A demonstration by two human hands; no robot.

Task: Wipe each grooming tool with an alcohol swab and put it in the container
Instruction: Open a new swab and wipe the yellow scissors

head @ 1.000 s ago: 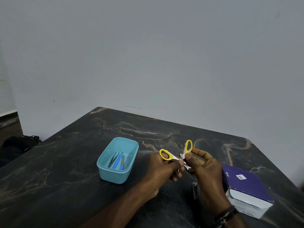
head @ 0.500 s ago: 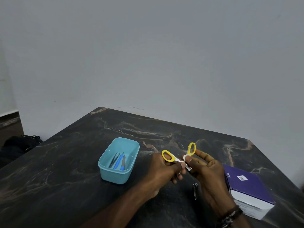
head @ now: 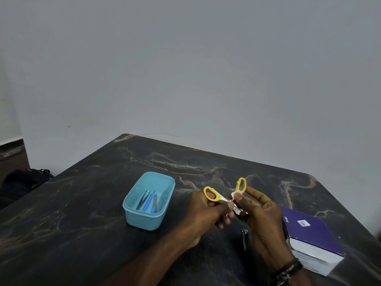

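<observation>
Small scissors with yellow handles [head: 211, 194] are held open above the dark table. My left hand [head: 208, 211] grips them near the pivot, below the left handle ring. My right hand [head: 261, 215] pinches a white alcohol swab [head: 234, 195] against the scissors just under the right handle ring. A teal container [head: 132, 215] stands to the left of my hands; inside lie tweezers and two blue-handled tools [head: 149, 202]. A metal nail clipper [head: 245, 238] lies on the table between my wrists.
A purple and white box [head: 311, 234] sits at the right, close to my right wrist and the table's right edge. The dark marbled table [head: 82, 223] meets a grey wall at the back. A black bag [head: 22, 182] lies on the floor at left.
The scissor handles have spread a little wider, and my right thumb with the swab has shifted slightly along the right handle. The container and clipper have not moved.
</observation>
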